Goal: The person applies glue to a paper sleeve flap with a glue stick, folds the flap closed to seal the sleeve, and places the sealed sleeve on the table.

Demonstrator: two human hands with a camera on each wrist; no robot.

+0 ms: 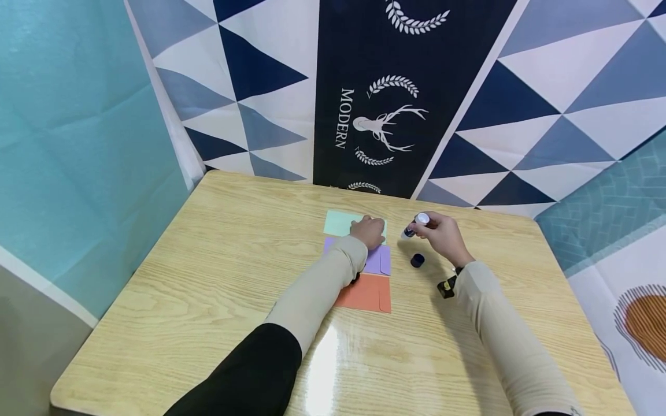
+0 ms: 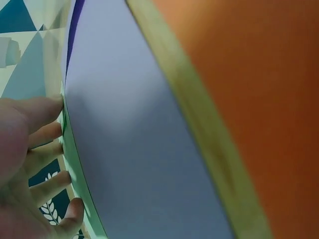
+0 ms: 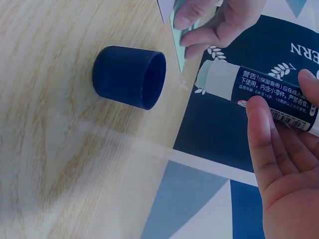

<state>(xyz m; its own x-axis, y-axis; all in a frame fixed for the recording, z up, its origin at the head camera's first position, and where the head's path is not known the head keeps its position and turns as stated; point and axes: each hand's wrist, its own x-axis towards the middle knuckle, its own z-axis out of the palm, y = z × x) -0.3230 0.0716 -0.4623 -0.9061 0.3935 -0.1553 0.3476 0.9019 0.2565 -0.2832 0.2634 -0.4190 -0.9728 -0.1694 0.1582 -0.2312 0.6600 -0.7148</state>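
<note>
My right hand (image 1: 446,237) grips a glue stick (image 3: 274,93) with a dark label, its uncapped pale tip tilted down toward the table. The dark blue cap (image 1: 417,260) lies on its side below that hand; in the right wrist view its open end shows. My left hand (image 1: 368,232) rests on the right part of a mint green envelope (image 1: 337,223), fingertips against the paper and partly hiding it. Directly nearer to me is a purple envelope (image 1: 378,263), partly covered by the left wrist. An orange envelope (image 1: 363,292) lies nearest, with its flap side at the right.
A small black object (image 1: 446,288) with a yellow mark is by the right wrist. The wooden table (image 1: 218,260) backs onto a patterned cloth (image 1: 270,86), with a teal sheet (image 1: 78,127) at the left.
</note>
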